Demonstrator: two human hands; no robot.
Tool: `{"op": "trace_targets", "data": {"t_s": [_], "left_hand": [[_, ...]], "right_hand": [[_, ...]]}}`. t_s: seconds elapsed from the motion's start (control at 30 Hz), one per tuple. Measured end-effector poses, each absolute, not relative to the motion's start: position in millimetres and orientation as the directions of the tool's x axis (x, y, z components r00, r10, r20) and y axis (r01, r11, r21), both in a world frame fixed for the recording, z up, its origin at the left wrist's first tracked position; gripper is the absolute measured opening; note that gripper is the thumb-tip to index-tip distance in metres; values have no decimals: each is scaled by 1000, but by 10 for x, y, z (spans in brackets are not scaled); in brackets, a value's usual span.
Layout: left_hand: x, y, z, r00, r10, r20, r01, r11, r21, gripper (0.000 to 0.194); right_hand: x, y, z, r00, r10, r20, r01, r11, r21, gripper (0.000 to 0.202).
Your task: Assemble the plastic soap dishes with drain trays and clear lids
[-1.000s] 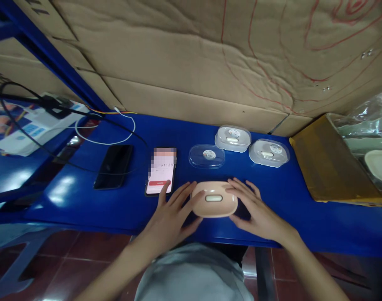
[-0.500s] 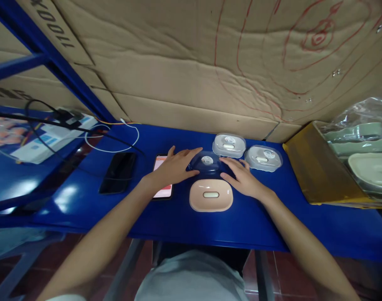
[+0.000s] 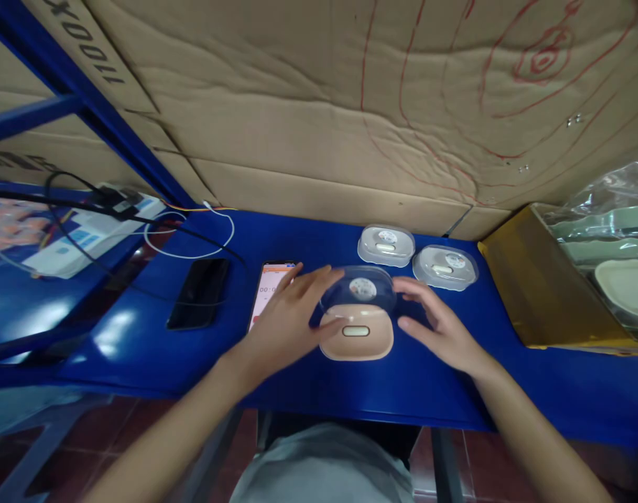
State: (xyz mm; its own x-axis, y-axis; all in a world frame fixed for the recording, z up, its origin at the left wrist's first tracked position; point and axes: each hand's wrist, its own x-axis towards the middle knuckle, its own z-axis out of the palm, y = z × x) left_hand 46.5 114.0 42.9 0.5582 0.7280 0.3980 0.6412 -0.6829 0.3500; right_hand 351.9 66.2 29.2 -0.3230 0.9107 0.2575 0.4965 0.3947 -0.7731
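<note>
partly over dish [image 3: 356, 346] edge, clear lid [image 3: 363, 288]

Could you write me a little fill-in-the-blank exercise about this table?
The clear lid is ____ from the person's body than the peach dish.
The hand partly covering the lit phone is the person's ____ one.
On the tabletop near the cardboard wall sit ____ dishes under clear covers.

Missing words: farther; left; two.
</note>
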Motion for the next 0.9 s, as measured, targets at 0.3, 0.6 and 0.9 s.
{"op": "trace_targets", "data": {"t_s": [0.3,0.6,0.9], "left_hand": [[420,595,55,581,723,372,582,-690,431,59],[333,534,-66,570,731,375,596,-682,423,53],[412,617,-24,592,698,403,600,-715,358,48]], "right_hand": [[3429,102,136,-328,929,170,631,349,-693,57],[3317,126,-4,-440,842,313,772,532,-347,54],[3427,360,63,-536,775,336,716,627,-307,50]]}}
